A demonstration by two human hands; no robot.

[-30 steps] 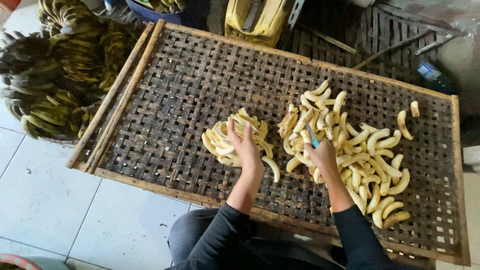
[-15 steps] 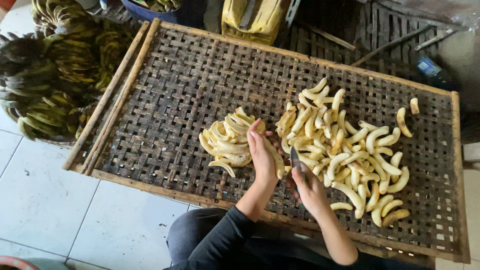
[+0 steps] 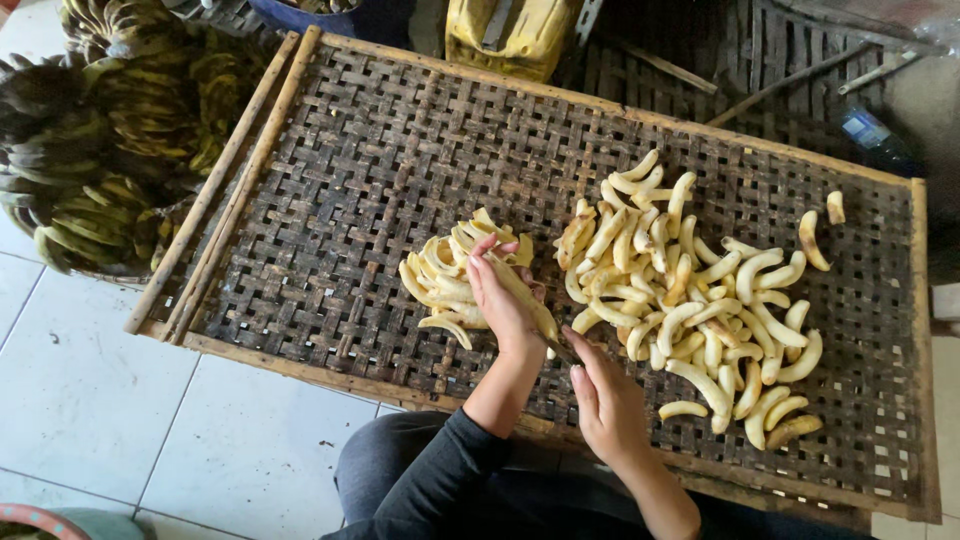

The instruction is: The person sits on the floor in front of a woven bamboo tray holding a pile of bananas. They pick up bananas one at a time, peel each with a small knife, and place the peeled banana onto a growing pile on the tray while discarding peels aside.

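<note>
The left hand [image 3: 505, 300] was curled around a long peeled pale-yellow banana [image 3: 525, 295], fingers wrapped over it, w/ the fruit running diagonally from near the thumb down toward the wrist side. That banana lay at the right edge of a small heap of peeled banana pieces [image 3: 445, 275], approx. in the middle of a big woven dark bamboo tray w/ a light wooden frame [image 3: 340, 190].

The right hand [image 3: 605, 395] sat just beside the left, lower and nearer the tray's front rail. Its fingers were loosely bent, pointing up-left toward the held banana's lower end. A slim dark tip showed betw. the two hands at that end; couldn't tell if the right hand gripped it, so whether that hand held anything was unclear.

To the right, well spread, lay a larger pile of whole peeled curved bananas [image 3: 690, 290], w/ one stray piece [image 3: 835, 207] near the far right rail.

Off the tray, at upper left, bunches of unpeeled green-yellow bananas [image 3: 110, 130] were stacked on the floor. A yellow plastic container [image 3: 510, 35] stood behind the tray's far edge. White floor tiles [image 3: 110, 400] showed at lower left. The person wore dark long sleeves [image 3: 440, 470].
</note>
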